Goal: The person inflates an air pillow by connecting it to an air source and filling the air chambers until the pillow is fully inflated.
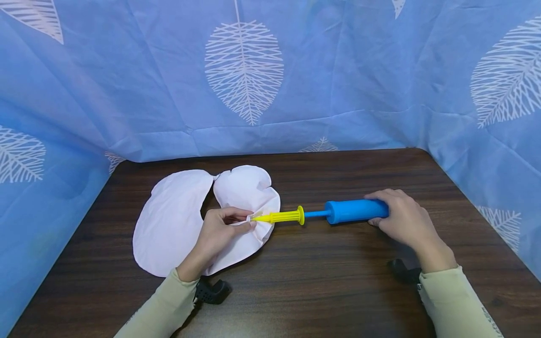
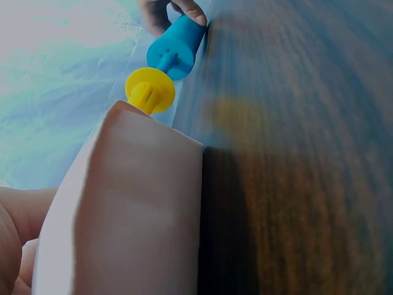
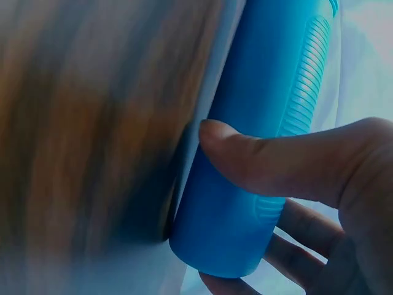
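The pale U-shaped inflatable point(image 1: 169, 220), prob. a neck pillow, lies near-flat on the dark wood-grain table point(image 1: 321, 291), under & to the left of the L hand point(image 1: 220, 232), whose thumb & fingers pinch it by the tip of the yellow nozzle point(image 1: 285, 216); can't tell if the tip's fully seated. Looks v. light, limp & apt to crease, so best held by the gathered bit round the nozzle. The blue hand pump point(image 1: 357, 211) sits in the R hand point(image 1: 405, 218), which is clamped round the barrel's end away from the nozzle; prob. light, stiff plastic, maybe slick, tho the ribbed strip point(image 3: 310, 74) shld help. Its thin rod point(image 1: 316, 213) looks weakest, so barrel's the better hold.
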`<state>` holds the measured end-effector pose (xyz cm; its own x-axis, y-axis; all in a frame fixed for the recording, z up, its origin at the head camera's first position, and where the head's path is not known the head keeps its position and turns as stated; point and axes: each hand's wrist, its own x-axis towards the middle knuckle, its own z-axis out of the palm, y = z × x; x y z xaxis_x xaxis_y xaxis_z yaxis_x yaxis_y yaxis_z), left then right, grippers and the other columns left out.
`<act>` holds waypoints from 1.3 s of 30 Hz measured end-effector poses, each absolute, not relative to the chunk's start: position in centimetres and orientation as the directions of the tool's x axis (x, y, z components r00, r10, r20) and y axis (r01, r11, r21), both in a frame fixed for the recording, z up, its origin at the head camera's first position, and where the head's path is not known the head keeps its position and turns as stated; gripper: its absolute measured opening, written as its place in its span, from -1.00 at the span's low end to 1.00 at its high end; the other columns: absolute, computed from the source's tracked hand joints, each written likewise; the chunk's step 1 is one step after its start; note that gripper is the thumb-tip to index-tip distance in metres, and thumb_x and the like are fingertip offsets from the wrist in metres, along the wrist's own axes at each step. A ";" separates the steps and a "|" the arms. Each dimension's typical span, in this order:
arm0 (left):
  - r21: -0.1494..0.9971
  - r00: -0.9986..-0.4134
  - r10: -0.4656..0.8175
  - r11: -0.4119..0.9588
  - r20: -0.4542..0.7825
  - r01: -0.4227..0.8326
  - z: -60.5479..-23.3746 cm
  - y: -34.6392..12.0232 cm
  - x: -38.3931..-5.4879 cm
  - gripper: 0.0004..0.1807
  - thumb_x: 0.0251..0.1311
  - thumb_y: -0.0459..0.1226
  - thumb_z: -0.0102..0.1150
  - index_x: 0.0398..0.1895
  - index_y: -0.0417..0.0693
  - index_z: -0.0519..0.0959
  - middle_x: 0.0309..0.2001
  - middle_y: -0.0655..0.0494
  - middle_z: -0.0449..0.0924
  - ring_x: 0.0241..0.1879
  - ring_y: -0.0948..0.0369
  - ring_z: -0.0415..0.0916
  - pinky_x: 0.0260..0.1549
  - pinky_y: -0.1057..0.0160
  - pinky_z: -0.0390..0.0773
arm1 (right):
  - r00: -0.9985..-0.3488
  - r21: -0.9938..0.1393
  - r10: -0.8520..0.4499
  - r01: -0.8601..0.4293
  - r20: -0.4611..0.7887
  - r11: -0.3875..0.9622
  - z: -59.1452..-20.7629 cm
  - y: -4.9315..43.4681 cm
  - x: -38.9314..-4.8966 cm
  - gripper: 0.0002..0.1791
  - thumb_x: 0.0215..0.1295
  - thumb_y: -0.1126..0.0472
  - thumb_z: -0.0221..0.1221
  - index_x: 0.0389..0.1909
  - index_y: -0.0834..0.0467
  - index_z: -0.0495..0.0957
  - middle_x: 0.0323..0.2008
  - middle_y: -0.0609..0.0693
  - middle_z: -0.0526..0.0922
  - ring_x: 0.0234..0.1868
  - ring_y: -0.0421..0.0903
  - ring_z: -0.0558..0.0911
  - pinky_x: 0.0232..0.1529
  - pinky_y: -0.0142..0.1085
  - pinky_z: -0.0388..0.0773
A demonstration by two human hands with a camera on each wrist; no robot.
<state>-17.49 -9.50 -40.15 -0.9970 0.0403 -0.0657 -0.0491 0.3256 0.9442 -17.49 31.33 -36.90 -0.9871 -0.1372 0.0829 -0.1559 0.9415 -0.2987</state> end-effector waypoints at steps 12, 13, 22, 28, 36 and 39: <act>0.938 -0.998 0.033 0.346 -0.051 -0.037 -40.0 -9.5 -17.4 -0.80 -0.04 -0.30 0.46 -0.28 0.11 0.77 -0.38 0.13 0.71 -0.27 0.17 0.56 -0.17 0.22 0.44 | -0.998 -0.302 -0.031 -0.046 0.055 0.952 -36.8 34.9 -17.5 -0.40 0.07 0.19 0.38 0.20 0.02 0.50 0.24 0.34 0.39 0.19 0.41 0.32 -0.17 0.43 0.30; 0.937 -0.998 0.033 0.347 -0.051 -0.037 -39.9 -9.5 -17.4 -0.79 -0.04 -0.30 0.46 -0.28 0.10 0.77 -0.38 0.13 0.71 -0.27 0.17 0.55 -0.17 0.23 0.44 | -0.998 -0.300 -0.026 -0.042 0.055 0.953 -36.9 35.0 -17.5 -0.40 0.07 0.19 0.38 0.20 0.03 0.50 0.24 0.35 0.39 0.19 0.42 0.32 -0.17 0.44 0.29; 0.937 -0.998 0.032 0.346 -0.060 -0.046 -39.9 -9.5 -17.4 -0.79 -0.04 -0.30 0.45 -0.27 0.10 0.76 -0.36 0.14 0.71 -0.26 0.16 0.55 -0.16 0.22 0.43 | -0.998 -0.308 -0.012 -0.031 0.064 0.951 -37.0 36.0 -17.4 -0.41 0.08 0.23 0.37 0.19 0.08 0.50 0.23 0.39 0.36 0.18 0.45 0.29 -0.12 0.45 0.25; 0.939 -0.998 0.027 0.340 -0.065 -0.052 -39.9 -9.4 -17.3 -0.79 -0.05 -0.29 0.46 -0.28 0.11 0.76 -0.36 0.15 0.71 -0.26 0.17 0.55 -0.18 0.22 0.44 | -0.998 -0.306 -0.013 -0.032 0.064 0.952 -37.1 35.8 -17.4 -0.42 0.08 0.27 0.35 0.19 0.12 0.49 0.24 0.41 0.34 0.20 0.46 0.27 -0.09 0.47 0.23; 0.943 -0.998 0.025 0.329 -0.064 -0.052 -39.9 -9.5 -17.2 -0.79 -0.05 -0.29 0.46 -0.29 0.11 0.76 -0.34 0.16 0.72 -0.25 0.16 0.56 -0.17 0.20 0.44 | -0.995 -0.298 -0.058 -0.079 0.077 0.951 -36.9 34.7 -17.3 -0.43 0.08 0.32 0.31 0.19 0.18 0.47 0.21 0.40 0.37 0.21 0.42 0.27 -0.06 0.45 0.25; 0.943 -0.997 0.029 0.330 -0.065 -0.052 -39.9 -9.5 -17.2 -0.78 -0.05 -0.30 0.45 -0.27 0.11 0.76 -0.33 0.15 0.72 -0.25 0.16 0.56 -0.16 0.20 0.44 | -0.994 -0.298 -0.078 -0.098 0.077 0.950 -36.9 34.0 -17.3 -0.43 0.10 0.31 0.31 0.19 0.18 0.47 0.22 0.37 0.38 0.21 0.40 0.27 -0.05 0.44 0.26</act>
<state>-17.25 -9.45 -39.87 -0.9974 0.0295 -0.0651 -0.0517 0.3301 0.9425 -17.33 33.97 -36.86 -0.9939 -0.0784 0.0773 -0.0981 0.9496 -0.2977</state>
